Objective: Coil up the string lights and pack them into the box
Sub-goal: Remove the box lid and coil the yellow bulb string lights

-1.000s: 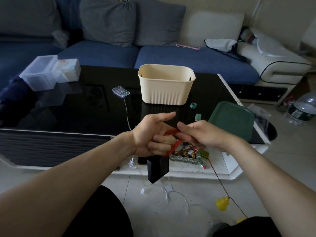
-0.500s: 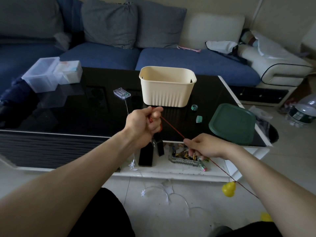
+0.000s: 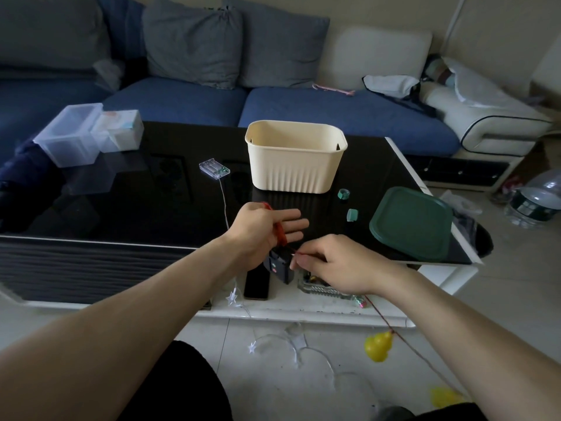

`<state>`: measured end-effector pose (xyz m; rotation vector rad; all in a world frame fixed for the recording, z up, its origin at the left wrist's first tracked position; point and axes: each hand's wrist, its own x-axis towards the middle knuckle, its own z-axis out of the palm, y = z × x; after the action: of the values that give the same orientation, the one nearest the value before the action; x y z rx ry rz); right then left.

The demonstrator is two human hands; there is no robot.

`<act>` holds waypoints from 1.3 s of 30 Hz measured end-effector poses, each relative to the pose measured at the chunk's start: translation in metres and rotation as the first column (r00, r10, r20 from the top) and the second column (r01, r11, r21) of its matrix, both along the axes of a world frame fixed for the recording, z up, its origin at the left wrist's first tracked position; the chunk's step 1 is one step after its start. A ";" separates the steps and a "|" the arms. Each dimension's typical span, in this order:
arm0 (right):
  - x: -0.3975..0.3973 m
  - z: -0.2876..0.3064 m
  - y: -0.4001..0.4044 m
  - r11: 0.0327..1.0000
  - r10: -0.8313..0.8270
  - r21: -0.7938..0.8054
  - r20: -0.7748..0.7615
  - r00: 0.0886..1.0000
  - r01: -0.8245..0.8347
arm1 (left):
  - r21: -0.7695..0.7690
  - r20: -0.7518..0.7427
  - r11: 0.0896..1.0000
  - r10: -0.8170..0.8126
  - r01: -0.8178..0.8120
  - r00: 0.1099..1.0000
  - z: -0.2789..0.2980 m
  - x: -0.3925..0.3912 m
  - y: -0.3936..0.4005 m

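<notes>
Red wire (image 3: 280, 235) loops around the left hand (image 3: 261, 230), fingers straight; the right hand (image 3: 331, 264) pinches its tail. Loops could slip off those straight fingers, or the gourd (image 3: 377, 346), seemingly dangling, could snag the table (image 3: 151, 214).

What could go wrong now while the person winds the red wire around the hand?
The loops of red wire sit on straight fingers of the left hand and may slip off. The yellow gourd lamp hangs below the table edge and may catch there as the right hand pulls.
</notes>
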<state>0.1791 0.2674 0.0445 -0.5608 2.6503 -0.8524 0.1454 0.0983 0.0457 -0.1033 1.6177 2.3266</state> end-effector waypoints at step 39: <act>-0.026 -0.019 0.047 0.935 -0.251 -0.274 -0.067 0.966 0.225 | -0.346 0.152 0.707 -0.606 0.616 0.781 0.003 0.019 -0.004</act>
<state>0.1536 0.3140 0.0252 -0.3525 2.7528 -1.2966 0.1647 0.0944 0.0487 0.2846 1.7289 1.4860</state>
